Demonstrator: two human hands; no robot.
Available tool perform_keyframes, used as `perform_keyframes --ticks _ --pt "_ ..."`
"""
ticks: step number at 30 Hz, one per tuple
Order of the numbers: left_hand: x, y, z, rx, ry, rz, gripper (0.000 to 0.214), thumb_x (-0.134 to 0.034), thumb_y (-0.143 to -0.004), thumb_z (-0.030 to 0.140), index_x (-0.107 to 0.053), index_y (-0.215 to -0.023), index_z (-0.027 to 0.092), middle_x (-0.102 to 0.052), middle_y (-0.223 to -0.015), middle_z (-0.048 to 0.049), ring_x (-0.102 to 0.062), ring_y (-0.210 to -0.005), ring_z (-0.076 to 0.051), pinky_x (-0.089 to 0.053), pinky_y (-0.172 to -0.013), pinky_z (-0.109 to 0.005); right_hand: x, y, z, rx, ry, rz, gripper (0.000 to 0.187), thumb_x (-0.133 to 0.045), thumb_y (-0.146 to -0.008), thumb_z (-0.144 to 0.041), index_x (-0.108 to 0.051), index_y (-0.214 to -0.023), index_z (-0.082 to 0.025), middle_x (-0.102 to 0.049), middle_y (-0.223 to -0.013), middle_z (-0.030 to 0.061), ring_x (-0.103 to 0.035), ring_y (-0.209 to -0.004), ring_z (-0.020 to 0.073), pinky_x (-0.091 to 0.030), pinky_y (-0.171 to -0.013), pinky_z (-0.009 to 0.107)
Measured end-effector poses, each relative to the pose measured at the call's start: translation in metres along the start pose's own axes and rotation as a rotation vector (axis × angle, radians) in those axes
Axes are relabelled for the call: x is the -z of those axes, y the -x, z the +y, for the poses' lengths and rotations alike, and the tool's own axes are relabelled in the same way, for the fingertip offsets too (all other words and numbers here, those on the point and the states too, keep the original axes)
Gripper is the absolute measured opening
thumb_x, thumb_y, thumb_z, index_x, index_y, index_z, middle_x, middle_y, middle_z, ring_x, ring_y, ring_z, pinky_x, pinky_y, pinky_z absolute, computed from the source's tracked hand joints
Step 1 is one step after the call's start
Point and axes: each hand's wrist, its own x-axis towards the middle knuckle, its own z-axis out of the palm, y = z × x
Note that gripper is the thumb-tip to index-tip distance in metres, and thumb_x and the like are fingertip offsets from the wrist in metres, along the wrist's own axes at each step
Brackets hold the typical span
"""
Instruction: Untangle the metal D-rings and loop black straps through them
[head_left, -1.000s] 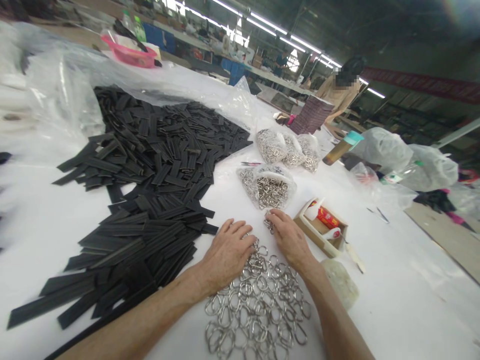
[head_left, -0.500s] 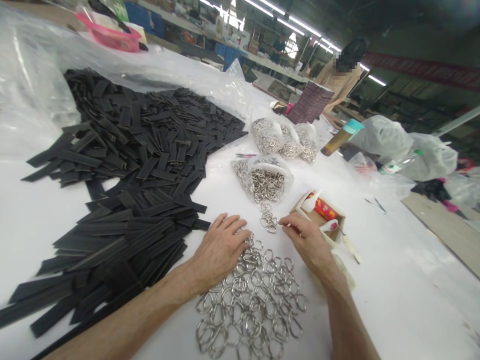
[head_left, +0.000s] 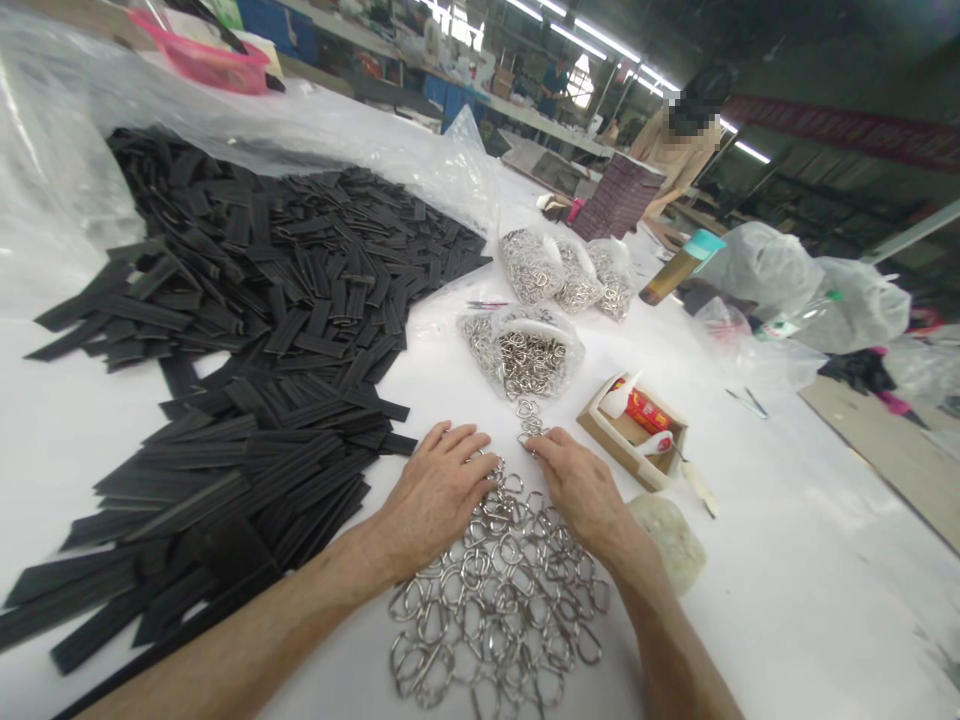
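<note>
A co-worker (head_left: 677,152) appears behind a maroon stack (head_left: 619,198) across from me, with a teal-lidded bottle (head_left: 673,274) to my right and a pink basket (head_left: 214,72) to my left.

Left of the hands (head_left: 442,482): piled black strips (head_left: 247,470) block passage. Between hands: narrow gap, spread metal rings (head_left: 510,552) on its near side. Ahead: open bag (head_left: 537,322) in the way. Right: carton (head_left: 611,450), pale block (head_left: 675,542); farther right, broad tabletop (head_left: 810,550) lane free. Clearance under hands probably slight; view hidden.

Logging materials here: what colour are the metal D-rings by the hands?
The metal D-rings are silver, showing best in the head view.
</note>
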Motion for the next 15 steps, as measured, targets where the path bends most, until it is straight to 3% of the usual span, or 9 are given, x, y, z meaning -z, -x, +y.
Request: perform_keyframes --ticks 9,15 --pt "0.003 -0.001 0.002 0.007 0.006 -0.021 0.016 -0.052 -0.090 0.020 -0.060 -0.103 0.018 -0.060 -0.117 -0.0065 -0.048 -0.116 -0.026 -0.031 -0.104 -0.050 0.020 0.015 -0.008 -0.006 -0.180 -0.148 0.030 -0.039 -0.090 -0.006 -0.061 -0.103 -0.021 -0.060 -0.101 0.0034 -0.058 -0.093 0.0161 -0.043 -0.087 0.030" --pt "0.004 -0.001 0.002 0.006 0.005 -0.031 0.016 -0.050 -0.090 0.020 -0.061 -0.103 0.018 -0.060 -0.118 -0.0068 -0.047 -0.116 -0.026 -0.031 -0.104 -0.050 0.034 0.031 -0.001 0.121 -0.325 -0.349 0.038 -0.040 -0.089 -0.008 -0.054 -0.117 -0.029 -0.058 -0.116 0.0003 -0.056 -0.102 0.0154 -0.041 -0.095 0.033"
